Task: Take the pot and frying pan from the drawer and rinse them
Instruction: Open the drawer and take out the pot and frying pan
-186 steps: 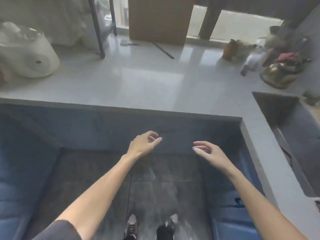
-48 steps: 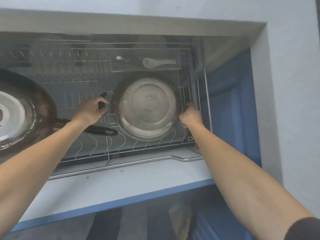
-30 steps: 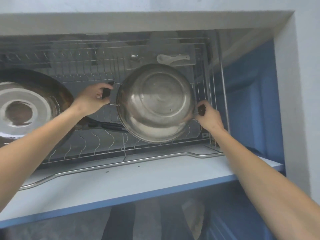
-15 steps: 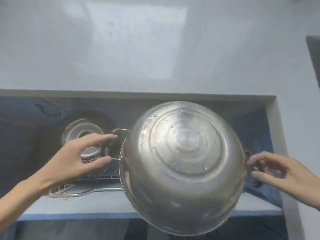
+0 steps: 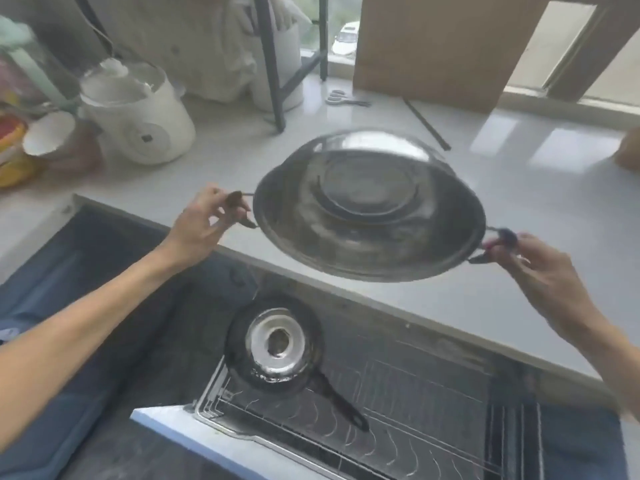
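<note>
Lifted clear of the drawer since half a second ago, the one steel pot [image 5: 369, 206] now hangs upside down over the grey countertop [image 5: 519, 188], its ringed base turned toward the camera and its far rim tipped up. Nearest the camera, the pulled-out drawer [image 5: 221, 436] shows its white front edge and a wire dish rack [image 5: 398, 434], and on that rack lies the single dark frying pan [image 5: 275, 344], bottom up, with its black handle running toward the lower right. Two bare forearms reach up from the lower corners. Above the drawer, the left hand [image 5: 199, 225] is closed on the pot's left loop handle, thumb and fingers pinching it, while the right hand [image 5: 533, 268] grips the opposite dark handle in the same way, so the pot is carried by both of its two handles and touches nothing else. Farther back on the counter, at the left, stands one white rice cooker [image 5: 138, 116], with a white cup [image 5: 48, 133] lying on its side beside it and some yellow and red packaging at the frame edge. Behind the pot a dark metal rack leg [image 5: 272, 64] stands on the counter, one pair of scissors [image 5: 341, 98] lies near a brown cardboard sheet [image 5: 446, 46] leaning at the window, and a thin dark rod [image 5: 427, 124] rests on the surface just beside them.
</note>
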### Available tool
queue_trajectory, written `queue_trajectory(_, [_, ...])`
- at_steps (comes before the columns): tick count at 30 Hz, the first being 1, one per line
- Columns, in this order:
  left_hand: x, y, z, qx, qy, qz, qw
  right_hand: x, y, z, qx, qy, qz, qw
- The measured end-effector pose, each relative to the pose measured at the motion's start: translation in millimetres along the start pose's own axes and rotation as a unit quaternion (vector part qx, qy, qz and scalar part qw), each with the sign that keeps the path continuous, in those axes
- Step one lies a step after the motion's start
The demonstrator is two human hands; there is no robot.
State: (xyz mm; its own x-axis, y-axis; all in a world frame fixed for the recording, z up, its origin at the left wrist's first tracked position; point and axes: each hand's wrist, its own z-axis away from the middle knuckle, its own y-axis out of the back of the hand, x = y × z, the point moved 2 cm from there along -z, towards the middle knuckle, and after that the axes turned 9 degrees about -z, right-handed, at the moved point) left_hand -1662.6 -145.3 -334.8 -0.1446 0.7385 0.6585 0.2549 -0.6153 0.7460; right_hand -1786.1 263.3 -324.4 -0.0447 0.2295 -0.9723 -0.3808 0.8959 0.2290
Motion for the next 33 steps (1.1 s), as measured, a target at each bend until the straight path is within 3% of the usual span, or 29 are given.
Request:
queue_trajectory(3, [-21.9,-7.2,-45.2,-0.018,0.055,0.056,0.997,12.4,-33.5,-72.9,0.033,-0.027,-0.041,0.998])
queue_trajectory(7, [-59.2,-20.3,-84.8,0.009,0.13,0.1,0.986,46.5,-69.6,-134.0,0.019,-0.053,-0.082,0.995])
queue_trajectory(14, [-125.2,-37.7,-112.4,-0.01,0.137,0.072,0.988,89.7,-98.8,-172.9,-0.007,-0.068,-0.071,0.995])
queue_trajectory(23, [-140.1,-54.0,-122.5,-0.039,0.126,0.092,0.987,91.8,-103.4,-174.1,-0.032,-0.048,-0.079,0.995])
queue_trajectory(25, [-140.7,-53.7,-110.9,-0.003,0.117,0.095,0.989,91.2,-99.2,-169.2,0.011,-0.022,-0.027,0.999])
queue_trajectory(29, [-161.1,-65.0,-24.8,0.164,0.162,0.154,0.961,85.8,-92.7,-96.9,0.249,0.119,0.02,0.961])
queue_trajectory(31, [-183.7,-84.7,34.2,0.067,0.134,0.061,0.987,107.2,-121.1,-25.9,0.183,0.136,0.045,0.973])
queue_trajectory(33, [-204.1,-105.9,74.9,-0.136,0.061,-0.065,0.987,161.8,-161.3,39.7,-0.016,0.1,0.13,0.986])
